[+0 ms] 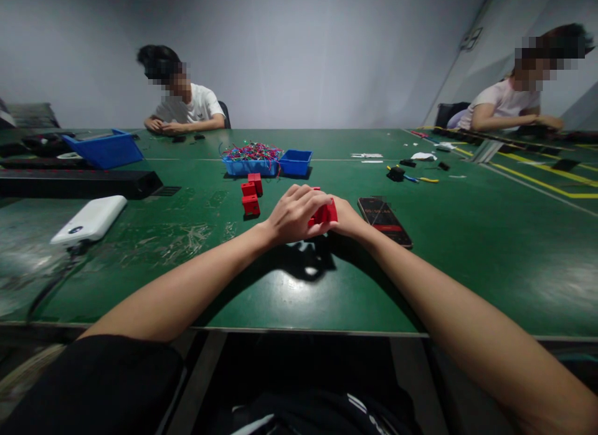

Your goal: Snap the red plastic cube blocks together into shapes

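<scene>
Both hands meet above the green table [289,304], around a red plastic block [329,212]. My left hand [295,215] has its fingers curled over the block from the left, covering much of it. From the right, my right hand [348,217] grips the same block; most of its fingers are hidden behind the block and my left hand. Left of the hands stand several similar red blocks [251,204], grouped closely on the tabletop. Dark shadows of the hands fall on the table below.
Beyond the blocks sit a blue bin [250,167] heaped with coloured wires and a smaller blue bin [296,164]. A phone [384,220] lies right of my hands, a white power bank [90,219] far left. Pliers [420,179] lie farther back. Two people sit across the table.
</scene>
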`<move>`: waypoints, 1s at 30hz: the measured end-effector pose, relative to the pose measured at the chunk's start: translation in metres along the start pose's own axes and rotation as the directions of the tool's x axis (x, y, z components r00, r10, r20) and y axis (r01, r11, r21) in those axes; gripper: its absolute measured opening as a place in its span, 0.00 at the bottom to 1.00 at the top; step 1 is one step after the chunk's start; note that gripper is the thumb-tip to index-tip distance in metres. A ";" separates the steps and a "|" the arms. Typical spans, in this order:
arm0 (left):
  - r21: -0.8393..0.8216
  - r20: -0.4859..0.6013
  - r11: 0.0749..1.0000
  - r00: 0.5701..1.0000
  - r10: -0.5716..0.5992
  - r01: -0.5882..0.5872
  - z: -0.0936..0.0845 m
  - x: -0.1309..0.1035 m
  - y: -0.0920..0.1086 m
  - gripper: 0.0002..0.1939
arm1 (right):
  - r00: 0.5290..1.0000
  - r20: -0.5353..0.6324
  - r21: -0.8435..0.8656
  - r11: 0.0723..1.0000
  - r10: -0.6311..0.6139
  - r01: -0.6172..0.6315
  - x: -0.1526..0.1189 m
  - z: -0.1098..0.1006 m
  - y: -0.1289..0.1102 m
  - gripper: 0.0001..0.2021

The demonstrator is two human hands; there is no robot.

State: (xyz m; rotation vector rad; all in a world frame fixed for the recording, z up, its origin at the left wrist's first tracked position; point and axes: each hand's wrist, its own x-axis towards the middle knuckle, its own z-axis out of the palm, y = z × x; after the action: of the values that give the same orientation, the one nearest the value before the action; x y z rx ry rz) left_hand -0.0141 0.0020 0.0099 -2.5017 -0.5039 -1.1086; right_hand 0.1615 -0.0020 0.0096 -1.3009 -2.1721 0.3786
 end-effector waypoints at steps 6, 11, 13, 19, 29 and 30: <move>-0.051 -0.031 0.994 0.995 -0.096 0.094 0.008 -0.004 0.004 0.20 | 0.997 -0.055 0.092 0.995 0.050 -0.045 0.000 0.004 0.003 0.08; -0.088 0.059 0.980 0.983 -0.172 0.177 0.016 -0.005 0.010 0.26 | 0.992 -0.109 0.197 0.980 0.060 -0.037 -0.001 0.008 0.008 0.14; -0.093 0.096 0.974 0.975 -0.200 0.208 0.018 -0.006 0.008 0.28 | 0.993 -0.114 0.193 0.981 0.044 -0.022 -0.001 0.009 0.009 0.14; -0.070 0.117 0.969 0.966 -0.229 0.239 0.018 -0.008 0.004 0.28 | 0.993 -0.115 0.142 0.990 0.029 -0.012 -0.001 0.011 0.010 0.10; -0.266 0.206 0.896 0.929 -0.308 0.356 0.021 -0.012 -0.008 0.31 | 0.999 -0.045 0.059 0.998 0.007 -0.004 0.000 0.010 0.010 0.10; -0.279 0.208 0.893 0.930 -0.303 0.354 0.022 -0.012 -0.009 0.30 | 0.999 -0.038 0.049 0.999 0.016 -0.014 0.000 0.010 0.010 0.10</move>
State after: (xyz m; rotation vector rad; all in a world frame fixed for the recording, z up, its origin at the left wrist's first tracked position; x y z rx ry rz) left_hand -0.0120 0.0174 -0.0111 -2.8732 -0.8904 -1.1927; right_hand 0.1631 0.0029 -0.0033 -1.2883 -2.1093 0.4070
